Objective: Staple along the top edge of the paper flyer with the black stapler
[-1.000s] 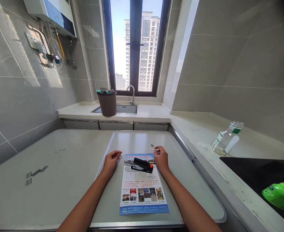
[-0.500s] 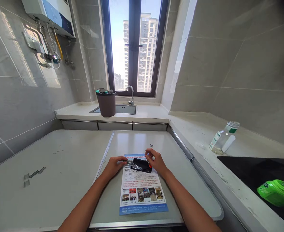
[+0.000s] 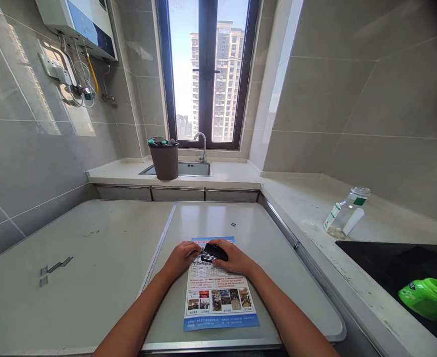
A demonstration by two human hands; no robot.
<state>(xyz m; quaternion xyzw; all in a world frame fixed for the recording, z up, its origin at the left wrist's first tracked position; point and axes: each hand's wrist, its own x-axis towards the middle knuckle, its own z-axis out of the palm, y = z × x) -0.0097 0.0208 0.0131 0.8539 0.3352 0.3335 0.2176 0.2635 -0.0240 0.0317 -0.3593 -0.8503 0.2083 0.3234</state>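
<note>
A black stapler [image 3: 214, 252] lies across the upper part of a printed sheet [image 3: 222, 320] with blue bands, small photos and rows of text. My right hand [image 3: 235, 258] is wrapped round its right end, fingers over the top and thumb along the near side. My left hand [image 3: 182, 257] is closed, its fingertips pinching at the metal part at the stapler's left end; the exact contact is hidden by the fingers. A small piece of staple strip [image 3: 233, 224] lies on the board beyond the sheet.
More staple strips [image 3: 55, 267] lie on the left of the white tabletop [image 3: 122, 292]. A brown bin [image 3: 165, 161] stands by the sink [image 3: 194, 169]. On the right counter are a glass bottle [image 3: 347, 213], a black hob [image 3: 374, 258] and a green bottle [image 3: 428, 298].
My right hand has moved from pinching near the stapler's right end to wrapping round it. The fingers of my left hand have curled in closer to its left end.
</note>
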